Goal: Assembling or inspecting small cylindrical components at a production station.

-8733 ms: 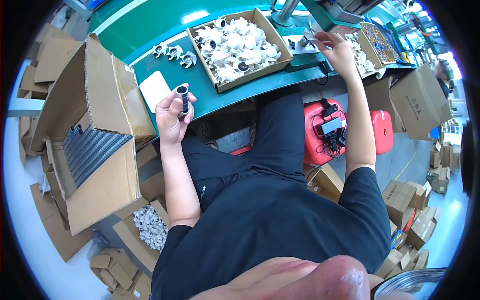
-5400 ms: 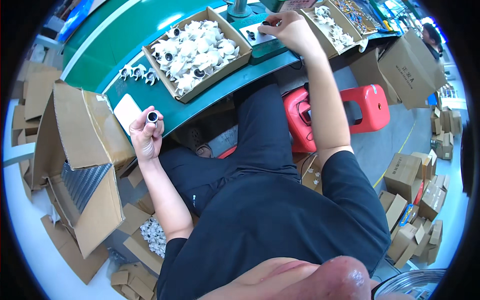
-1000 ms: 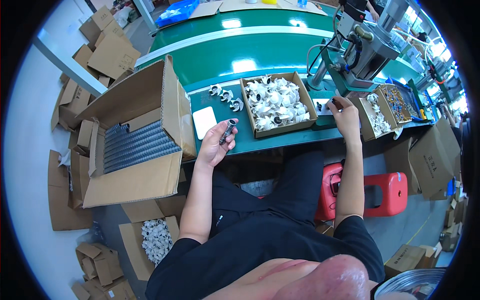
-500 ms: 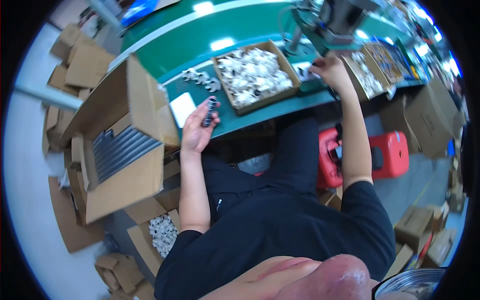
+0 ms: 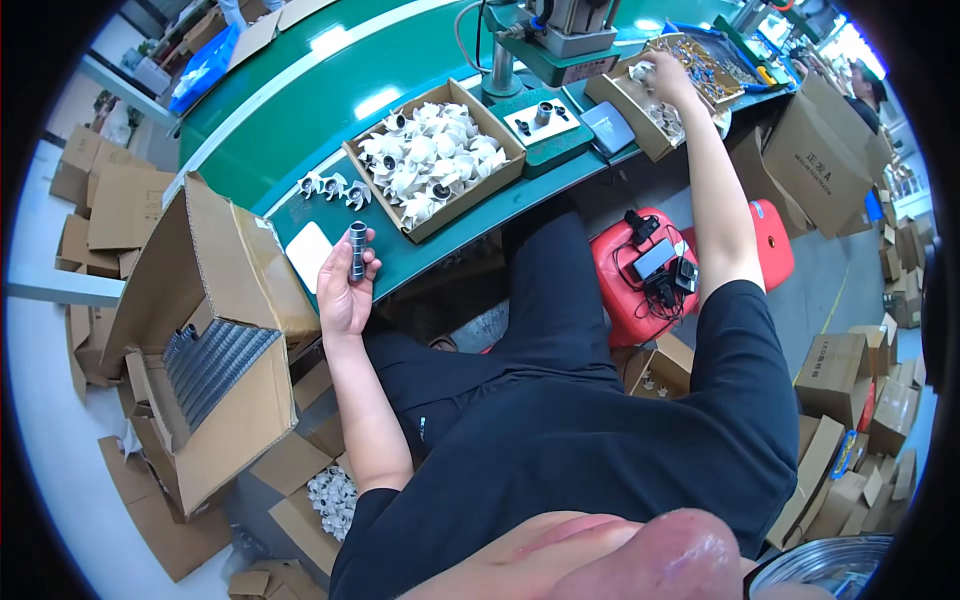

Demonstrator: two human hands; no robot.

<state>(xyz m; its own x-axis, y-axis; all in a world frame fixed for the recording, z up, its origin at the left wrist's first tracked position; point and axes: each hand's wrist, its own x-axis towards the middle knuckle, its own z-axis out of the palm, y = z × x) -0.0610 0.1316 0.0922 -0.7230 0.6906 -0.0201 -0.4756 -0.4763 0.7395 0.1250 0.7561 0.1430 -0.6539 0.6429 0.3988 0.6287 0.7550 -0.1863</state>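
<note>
Black cloth covers my rig's wearer at six o'clock: a shirt point(image 5: 560, 440). At seven, a floor box holds more white fan wheels point(image 5: 332, 500). At half past eight, an opened brown carton point(image 5: 235, 420) shows rows of dark grey tubes point(image 5: 215, 365). At nine, I have the left hand point(image 5: 343, 295) closed around a single grey tube point(image 5: 357, 250), held almost upright between thumb and fingers, near the edge of the green tabletop point(image 5: 408, 268). At three, a red stool point(image 5: 622, 322) carries a grey device point(image 5: 655, 258) among black cables.

Just beyond the left hand lies a white pad point(image 5: 308, 255); at ten, three loose fan wheels point(image 5: 335, 187) sit in a line. A shallow cardboard box point(image 5: 472, 199) heaped with white fan wheels stands at eleven. Near one, a white plate point(image 5: 532, 122) on a green base bears a dark upright ring point(image 5: 543, 113) and two small black pieces. A blue-grey slab point(image 5: 608, 128) lies just right of it.

Farther out, past one o'clock, the right hand point(image 5: 660, 75) reaches into a second box point(image 5: 625, 118); I cannot tell whether its fingers grip anything. Farthest, at ten, sits a blue tray point(image 5: 205, 65).
</note>
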